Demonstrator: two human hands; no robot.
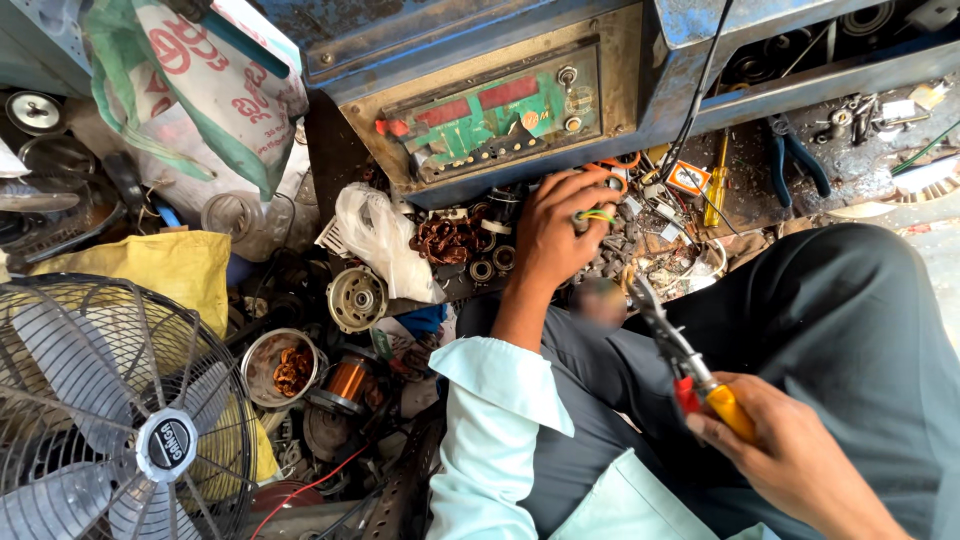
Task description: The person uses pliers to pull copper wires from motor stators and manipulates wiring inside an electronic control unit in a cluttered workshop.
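could easily snag or yank the green and yellow wires (597,215) loose, what with the scrap heaped so tight at the near edge of the surface (745,190) under the green circuit panel (500,115). could also jab the dark trouser leg (850,330) with the pliers (685,360), tips pointing up. left hand (560,235) stretched forward, fingers curled shut around those wires. right hand (790,455) low, grip closed on the yellow and red handles.
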